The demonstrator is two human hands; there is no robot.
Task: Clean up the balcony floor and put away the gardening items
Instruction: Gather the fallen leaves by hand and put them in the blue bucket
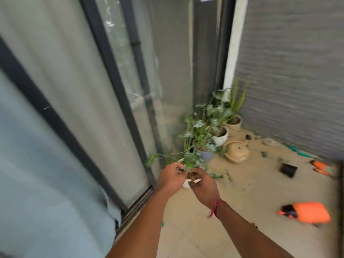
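Both hands meet just below the middle of the view around a small white round pot with a leafy green plant (186, 184), apparently carried clear of the beige tiled balcony floor (195, 229). The left hand (170, 176) has its fingers curled in at the base of the stems. Blur hides whether they pinch the rim or the stems themselves. The right hand (202, 188) curls round the pot's near side from above. Using two hands probably steadies the sprawling foliage and keeps soil from spilling.

From the hands toward one o'clock, a row of potted plants (219, 134) stands in the corner beside the sliding glass door (111, 90), which is likely where this pot belongs. Toward two o'clock a tan ceramic watering can (237, 152) lies tipped over, with dark soil and leaf scraps scattered nearby. At three o'clock sits a small black square pot (288, 170), and beyond it an orange tool (320, 167), perhaps shears. At four o'clock lies a bright orange object with a black end (307, 212), too blurred to identify. The floor itself looks not yet cleaned.
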